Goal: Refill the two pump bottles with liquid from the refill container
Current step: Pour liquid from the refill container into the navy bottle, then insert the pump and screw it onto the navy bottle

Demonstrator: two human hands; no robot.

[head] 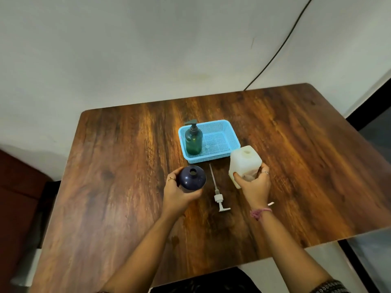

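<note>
Fingers of the left hand curl round the dark blue bottle, uncapped at frame centre; the right hand grips the white refill container just right of it. Likely heavy and slick, that jug wants a low, wide hold on its flat sides.

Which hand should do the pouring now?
Probably the right hand: it already grips the open white jug. The left hand holds the dark blue bottle steady, its mouth open and its pump lying on the table between them.
</note>
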